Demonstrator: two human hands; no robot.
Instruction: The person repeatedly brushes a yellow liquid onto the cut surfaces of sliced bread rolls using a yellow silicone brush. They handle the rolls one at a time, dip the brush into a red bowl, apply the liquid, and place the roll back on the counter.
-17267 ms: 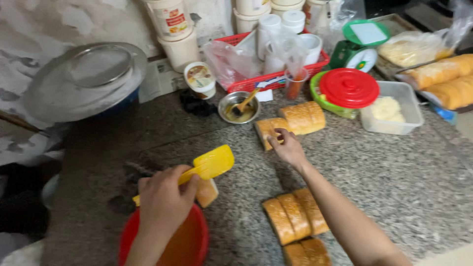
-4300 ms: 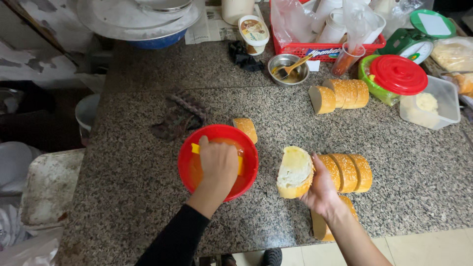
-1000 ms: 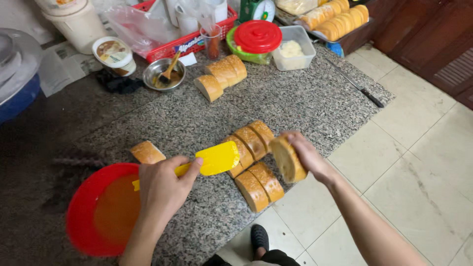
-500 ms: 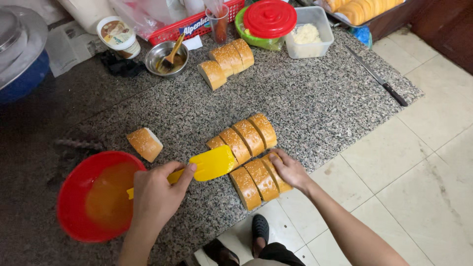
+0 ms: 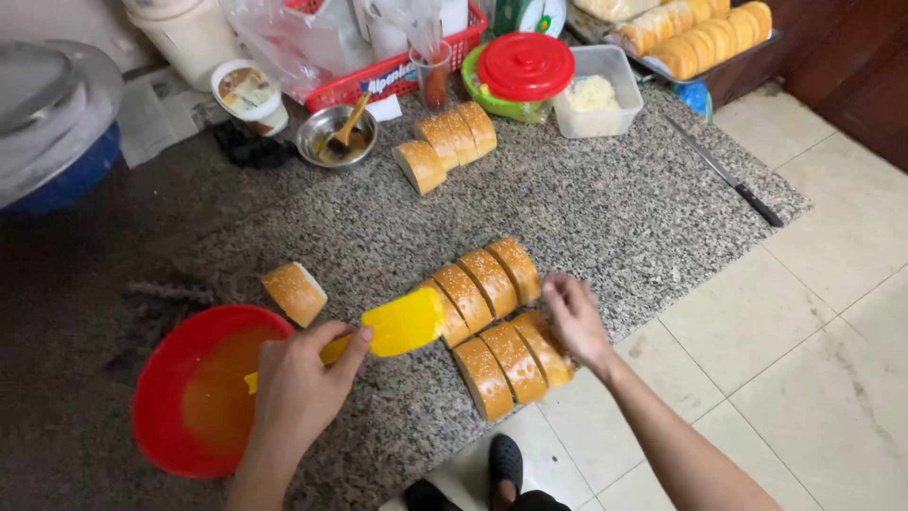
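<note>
My left hand point(image 5: 298, 388) grips a yellow spatula point(image 5: 397, 325) whose blade hovers over the granite counter beside a red bowl point(image 5: 161, 378) of orange liquid. My right hand point(image 5: 575, 317) rests with spread fingers against the end of two rows of sesame bread slices point(image 5: 492, 303) near the counter's front edge. A single bread piece point(image 5: 294, 292) lies apart, just behind the bowl.
Further back lie three more bread pieces point(image 5: 446, 147), a small metal bowl with a brush point(image 5: 337, 139), a red basket point(image 5: 378, 76), a red-lidded green container point(image 5: 523, 71), a clear tub point(image 5: 596, 95) and a tray of bread point(image 5: 695, 33). A knife point(image 5: 724, 172) lies at the right edge. Tiled floor lies beyond.
My right hand set the bread piece it held a second ago into the front row and now lies against the slices. The spatula stays lifted beside the bowl.
</note>
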